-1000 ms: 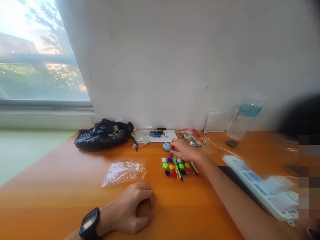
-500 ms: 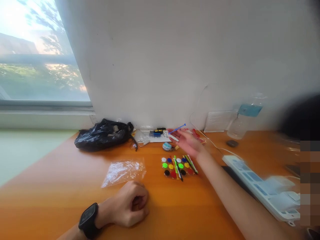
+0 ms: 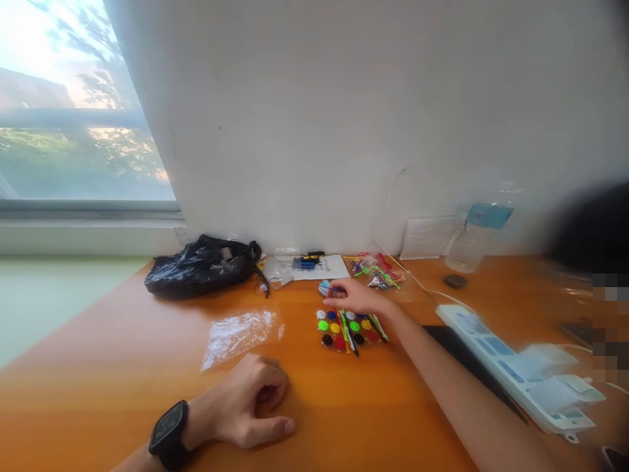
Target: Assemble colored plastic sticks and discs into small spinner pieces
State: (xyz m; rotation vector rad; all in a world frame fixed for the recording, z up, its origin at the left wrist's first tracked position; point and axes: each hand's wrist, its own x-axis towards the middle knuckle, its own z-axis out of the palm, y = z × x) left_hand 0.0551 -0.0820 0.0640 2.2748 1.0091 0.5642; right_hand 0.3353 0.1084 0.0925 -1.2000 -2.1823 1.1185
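Observation:
My left hand [image 3: 243,401] rests on the table with its fingers loosely curled, its thumb stretched apart and nothing in it. A black watch is on that wrist. My right hand [image 3: 356,296] is pinched over the back edge of a sheet of coloured round discs [image 3: 323,325]. The thin blue plastic stick in its fingers is mostly hidden. Several thin coloured sticks [image 3: 348,333] lie across the discs. Just behind the fingers, a small round tin [image 3: 324,288] is partly covered. A clear plastic bag [image 3: 238,335] lies flat beyond my left hand.
By the wall are a black plastic bag [image 3: 201,265], a white printed paper [image 3: 334,267] and a pile of colourful small parts [image 3: 378,270]. On the right stand a clear bottle [image 3: 464,246] and a white power strip [image 3: 515,367] with plugs and a cable.
My right hand has come back toward me from the wall side with the blue stick and lowered to the discs, its fingers closing. My left thumb has stretched away from its fingers.

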